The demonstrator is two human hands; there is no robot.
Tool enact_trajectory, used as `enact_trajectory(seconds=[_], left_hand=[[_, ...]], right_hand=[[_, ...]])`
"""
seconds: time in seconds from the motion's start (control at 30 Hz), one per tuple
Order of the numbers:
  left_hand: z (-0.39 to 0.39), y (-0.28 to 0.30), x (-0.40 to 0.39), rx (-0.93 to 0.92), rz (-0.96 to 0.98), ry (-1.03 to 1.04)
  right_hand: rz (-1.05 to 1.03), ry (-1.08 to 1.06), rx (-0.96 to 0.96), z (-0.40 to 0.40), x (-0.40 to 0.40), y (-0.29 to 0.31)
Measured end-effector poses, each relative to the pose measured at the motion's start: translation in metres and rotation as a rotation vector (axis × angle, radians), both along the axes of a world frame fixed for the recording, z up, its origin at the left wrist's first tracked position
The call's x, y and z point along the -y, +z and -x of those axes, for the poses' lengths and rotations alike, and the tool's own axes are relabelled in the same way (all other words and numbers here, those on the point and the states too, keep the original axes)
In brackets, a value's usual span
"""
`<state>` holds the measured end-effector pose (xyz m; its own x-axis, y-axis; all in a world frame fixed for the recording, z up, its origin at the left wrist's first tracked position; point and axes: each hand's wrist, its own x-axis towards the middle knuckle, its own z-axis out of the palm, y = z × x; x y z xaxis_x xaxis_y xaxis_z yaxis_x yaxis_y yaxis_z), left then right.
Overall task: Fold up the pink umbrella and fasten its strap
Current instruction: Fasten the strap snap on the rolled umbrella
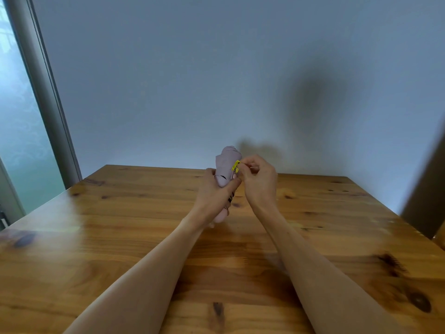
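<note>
The pink umbrella (226, 162) is collapsed into a short bundle, held tilted above the far middle of the wooden table (120, 237). My left hand (214, 189) is wrapped around its body, with the pale handle (221, 216) sticking out below the palm. My right hand (258, 177) pinches the strap with its small yellow tag (236, 166) against the bundle's right side. Whether the strap is fastened is hidden by my fingers.
A plain pale wall stands right behind the table's far edge. A window with a grey frame (45, 92) runs down the left side. A dark upright object (426, 189) stands past the table's right corner.
</note>
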<state>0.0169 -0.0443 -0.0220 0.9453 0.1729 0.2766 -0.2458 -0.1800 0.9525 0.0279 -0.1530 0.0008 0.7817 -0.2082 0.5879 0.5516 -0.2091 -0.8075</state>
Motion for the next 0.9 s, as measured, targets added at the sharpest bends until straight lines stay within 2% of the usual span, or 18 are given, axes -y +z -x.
enact_trajectory(seconds=[0.17, 0.33, 0.43, 0.53, 0.6, 0.7, 0.8, 0.9], left_hand=[[0.005, 0.004, 0.004, -0.032, 0.081, -0.119], [0.004, 0.003, 0.003, -0.133, 0.159, -0.139], [-0.004, 0.003, 0.001, -0.151, 0.220, -0.178], [-0.009, 0.004, -0.003, -0.182, 0.311, -0.162], [-0.010, 0.003, -0.004, -0.213, 0.299, -0.139], [-0.013, 0.000, -0.008, -0.227, 0.242, -0.133], [-0.016, 0.000, -0.010, -0.223, 0.100, -0.052], [-0.018, -0.002, -0.011, -0.234, 0.049, 0.009]], right_hand=[[0.012, -0.071, -0.036, -0.015, 0.004, -0.003], [-0.034, -0.090, -0.053, -0.013, 0.008, -0.003], [-0.033, -0.079, -0.251, -0.018, 0.012, -0.005], [-0.026, 0.080, -0.496, -0.014, 0.010, -0.005], [-0.009, 0.151, -0.559, -0.013, 0.007, -0.006], [0.016, 0.168, -0.556, -0.015, 0.004, -0.008], [0.044, 0.129, -0.555, -0.021, 0.005, -0.012], [0.100, 0.082, -0.549, -0.022, 0.006, -0.015]])
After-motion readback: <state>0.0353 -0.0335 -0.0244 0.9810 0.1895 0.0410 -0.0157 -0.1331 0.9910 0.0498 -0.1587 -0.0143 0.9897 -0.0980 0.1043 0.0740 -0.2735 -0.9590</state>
